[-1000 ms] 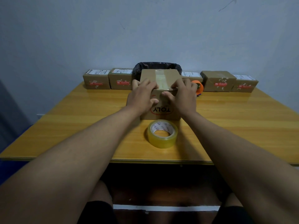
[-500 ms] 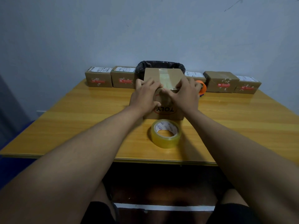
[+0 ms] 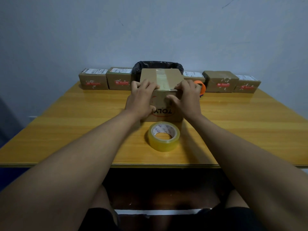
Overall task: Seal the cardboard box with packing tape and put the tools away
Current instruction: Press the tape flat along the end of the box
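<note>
Both hands, left hand and right hand, press spread fingers on the box at mid-frame; rub the tape strip firmly over the front edge.

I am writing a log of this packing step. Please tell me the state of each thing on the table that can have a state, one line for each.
cardboard box: closed, tape strip along its top, both hands pressing on it.
left hand: flat on the box, holding nothing.
right hand: fingers pressing the tape end at the front edge.
tape roll: lying flat, untouched, in front of the box.
orange tool: behind the right hand, mostly hidden.
small boxes: closed, in a row at the wall.
</note>
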